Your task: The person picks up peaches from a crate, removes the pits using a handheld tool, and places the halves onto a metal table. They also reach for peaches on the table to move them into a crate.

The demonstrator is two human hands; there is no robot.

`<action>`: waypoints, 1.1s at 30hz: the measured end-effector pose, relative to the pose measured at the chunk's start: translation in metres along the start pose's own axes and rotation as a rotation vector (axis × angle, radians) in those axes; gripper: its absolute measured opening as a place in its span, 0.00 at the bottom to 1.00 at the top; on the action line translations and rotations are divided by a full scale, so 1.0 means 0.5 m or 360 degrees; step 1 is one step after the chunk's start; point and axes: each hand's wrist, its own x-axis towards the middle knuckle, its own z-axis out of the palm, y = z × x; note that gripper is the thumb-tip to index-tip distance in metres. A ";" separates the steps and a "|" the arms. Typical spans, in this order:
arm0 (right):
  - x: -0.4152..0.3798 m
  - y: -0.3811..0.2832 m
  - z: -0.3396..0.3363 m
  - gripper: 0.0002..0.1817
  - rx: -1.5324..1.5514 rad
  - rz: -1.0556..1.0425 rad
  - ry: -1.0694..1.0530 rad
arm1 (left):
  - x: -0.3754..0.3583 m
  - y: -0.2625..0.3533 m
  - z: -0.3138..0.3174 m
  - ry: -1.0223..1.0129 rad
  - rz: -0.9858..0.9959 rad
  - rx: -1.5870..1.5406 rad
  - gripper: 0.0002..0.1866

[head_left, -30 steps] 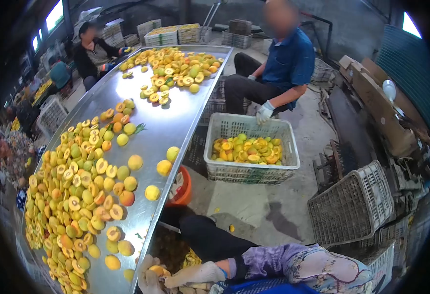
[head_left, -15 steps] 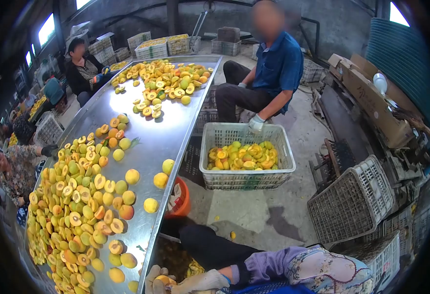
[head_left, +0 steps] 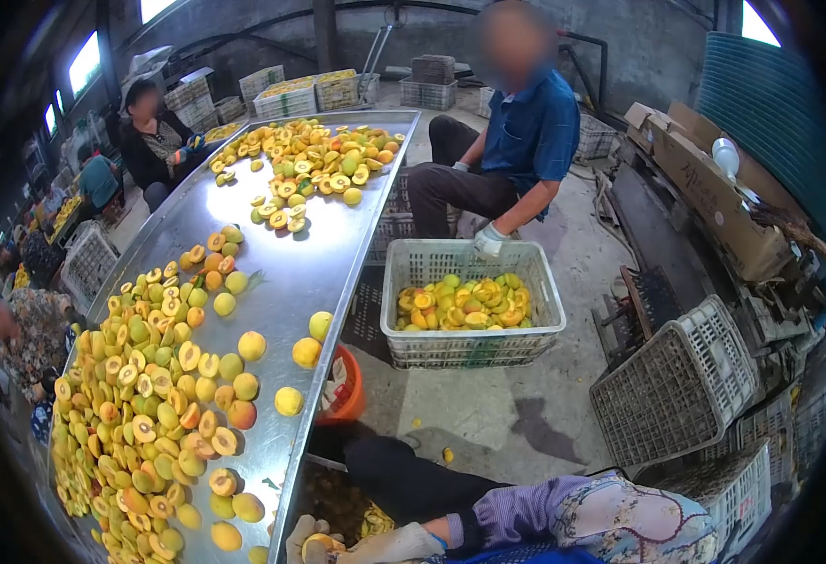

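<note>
At the bottom edge of the head view, my gloved left hand (head_left: pixel 302 536) is closed around a yellow peach (head_left: pixel 322 546), which shows an orange cut face. My gloved right hand (head_left: pixel 396 544) comes in from the right and meets the same peach with its fingers; their tips are partly hidden at the frame edge. Both hands are beside the near edge of the metal table (head_left: pixel 291 273). A large heap of halved and whole peaches (head_left: pixel 145 404) lies on that table. Below my hands is a container with pieces (head_left: pixel 375 520) in it, mostly hidden.
A crate of cut peaches (head_left: pixel 474 348) stands on the floor before a seated person in blue (head_left: pixel 530 122), whose gloved hand rests on its rim. An orange bucket (head_left: pixel 347 390) is beside the table. A tilted crate (head_left: pixel 676 385) leans at right. Other people sit along the left.
The peach in my hands now shows more of its cut face. At the left, the floral-clothed person's dark-gloved hand has drawn back from the table edge. The view has shifted slightly.
</note>
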 end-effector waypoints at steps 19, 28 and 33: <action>0.066 0.008 -0.176 0.33 -0.0381 -0.0172 0.0392 | 0.098 -0.126 -0.171 0.0328 -0.0120 -0.0432 0.26; 0.073 0.008 -0.187 0.36 -0.0188 -0.0136 0.0293 | 0.110 -0.134 -0.187 0.0315 -0.0243 -0.0624 0.26; 0.075 0.009 -0.187 0.36 -0.0160 -0.0140 0.0321 | 0.111 -0.140 -0.197 0.0286 -0.0252 -0.0584 0.27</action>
